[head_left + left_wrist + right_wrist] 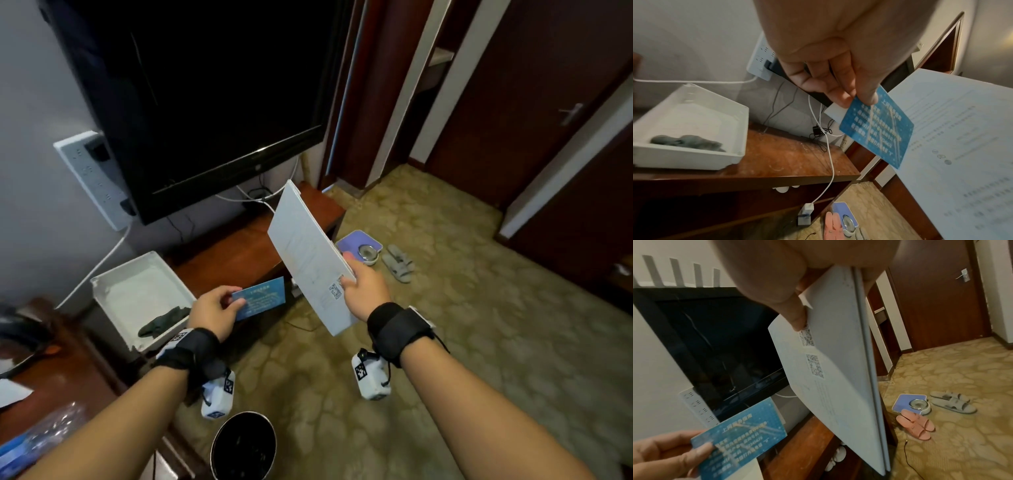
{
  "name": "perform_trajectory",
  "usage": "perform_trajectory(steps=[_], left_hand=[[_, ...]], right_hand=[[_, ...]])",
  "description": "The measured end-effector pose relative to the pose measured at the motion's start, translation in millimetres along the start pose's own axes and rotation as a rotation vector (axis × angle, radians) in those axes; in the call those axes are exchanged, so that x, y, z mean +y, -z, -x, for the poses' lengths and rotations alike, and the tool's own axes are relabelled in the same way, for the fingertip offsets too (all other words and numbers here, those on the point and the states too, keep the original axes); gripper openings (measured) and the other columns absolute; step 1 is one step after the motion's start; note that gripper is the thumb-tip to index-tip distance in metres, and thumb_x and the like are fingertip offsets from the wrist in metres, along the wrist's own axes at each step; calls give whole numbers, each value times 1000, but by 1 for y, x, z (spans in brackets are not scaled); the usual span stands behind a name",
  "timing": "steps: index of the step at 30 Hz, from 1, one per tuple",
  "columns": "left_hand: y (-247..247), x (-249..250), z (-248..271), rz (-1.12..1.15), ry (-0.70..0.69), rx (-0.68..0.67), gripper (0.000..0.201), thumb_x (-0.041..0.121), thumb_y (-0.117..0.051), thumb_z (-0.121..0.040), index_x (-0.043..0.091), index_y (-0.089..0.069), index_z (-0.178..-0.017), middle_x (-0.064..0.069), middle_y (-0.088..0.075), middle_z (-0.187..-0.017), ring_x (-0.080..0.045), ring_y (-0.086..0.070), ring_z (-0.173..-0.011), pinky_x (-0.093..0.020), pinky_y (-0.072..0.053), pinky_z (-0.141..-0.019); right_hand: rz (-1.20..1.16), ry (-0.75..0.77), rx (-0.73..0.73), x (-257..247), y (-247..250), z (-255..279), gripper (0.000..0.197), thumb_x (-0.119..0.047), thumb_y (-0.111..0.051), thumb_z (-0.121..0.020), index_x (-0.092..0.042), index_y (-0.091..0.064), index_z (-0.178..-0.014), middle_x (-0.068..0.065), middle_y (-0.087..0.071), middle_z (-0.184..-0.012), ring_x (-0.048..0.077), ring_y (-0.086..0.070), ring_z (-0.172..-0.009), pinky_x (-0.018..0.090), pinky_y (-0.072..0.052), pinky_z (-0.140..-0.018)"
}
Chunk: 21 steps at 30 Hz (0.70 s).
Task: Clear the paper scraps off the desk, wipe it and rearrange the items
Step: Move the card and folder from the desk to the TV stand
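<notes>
A blue printed card [262,296] is pinched at its left end by the left hand [212,311], with the fingers [838,91] and thumb clamped on it. It is held in the air near the front edge of the desk [239,253]. Close to its right, a stack of white printed sheets [308,257] bearing two QR codes is gripped near one lower corner by the right hand [364,291]. The thumb is pressed on the front and the other fingers are curled behind. The stack is held tilted, its far corner raised toward the desk's right end.

On the brown desk a white tray [144,294] is set at the left, and a grey cloth [164,320] lies in it. A white cable [830,154] is draped over the front edge. A black television [212,102] is mounted on the wall above, with a white power strip [92,178] fixed beside it. A black waste bin [243,445] stands on the patterned carpet [445,308] below the forearms. Farther right on the floor, a purple bathroom scale [359,245], grey slippers [399,262] and pink slippers [914,423] are seen.
</notes>
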<state>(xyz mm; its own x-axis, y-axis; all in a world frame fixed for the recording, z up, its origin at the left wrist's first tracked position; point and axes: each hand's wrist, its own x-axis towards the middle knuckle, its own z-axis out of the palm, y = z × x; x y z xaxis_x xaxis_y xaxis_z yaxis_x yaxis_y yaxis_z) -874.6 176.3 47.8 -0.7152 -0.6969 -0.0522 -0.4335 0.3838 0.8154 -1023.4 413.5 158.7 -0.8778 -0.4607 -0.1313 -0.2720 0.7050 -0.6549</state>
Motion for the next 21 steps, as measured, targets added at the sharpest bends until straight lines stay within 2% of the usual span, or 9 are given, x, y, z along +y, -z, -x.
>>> perform_trajectory(steps=[4, 8, 13, 16, 21], left_hand=[[-23, 15, -44, -34, 13, -13, 18, 29, -74, -86, 42, -65, -95, 10, -68, -92, -14, -63, -89, -34, -53, -86], [-54, 27, -86, -65, 54, 0, 17, 28, -75, -85, 41, -66, -93, 9, -69, -92, -13, -63, -88, -30, -52, -85], [-97, 41, -134, -93, 131, 39, 18, 30, -75, -86, 42, -65, -94, 10, -68, -93, -11, -63, -87, -28, -50, -81], [-121, 58, -161, -120, 182, 72, 16, 30, -74, -87, 38, -68, -99, 10, -67, -92, -10, -63, -86, -25, -49, -77], [-151, 85, -204, -81, 258, 148, 15, 30, -73, -87, 39, -67, -97, 10, -68, -91, -10, -64, -85, -29, -55, -78]], right_hand=[[14, -14, -2, 15, 12, -54, 40, -15, -51, -94, -24, -56, -133, 2, -58, -133, 29, -54, -120, 45, -46, -98], [19, -18, -32, 38, 15, -119, 35, -19, -52, -93, -30, -57, -125, 0, -64, -118, 27, -60, -106, 42, -51, -91], [81, 12, -123, 66, 26, -211, 31, -19, -48, -93, -31, -57, -120, 3, -66, -109, 28, -58, -105, 41, -51, -87], [118, 48, -174, 77, 41, -263, 32, -22, -49, -96, -29, -56, -125, -1, -67, -113, 27, -60, -104, 36, -50, -85], [68, 76, -264, 85, 57, -344, 30, -24, -49, -94, -31, -58, -122, -1, -68, -115, 28, -61, -104, 42, -52, -88]])
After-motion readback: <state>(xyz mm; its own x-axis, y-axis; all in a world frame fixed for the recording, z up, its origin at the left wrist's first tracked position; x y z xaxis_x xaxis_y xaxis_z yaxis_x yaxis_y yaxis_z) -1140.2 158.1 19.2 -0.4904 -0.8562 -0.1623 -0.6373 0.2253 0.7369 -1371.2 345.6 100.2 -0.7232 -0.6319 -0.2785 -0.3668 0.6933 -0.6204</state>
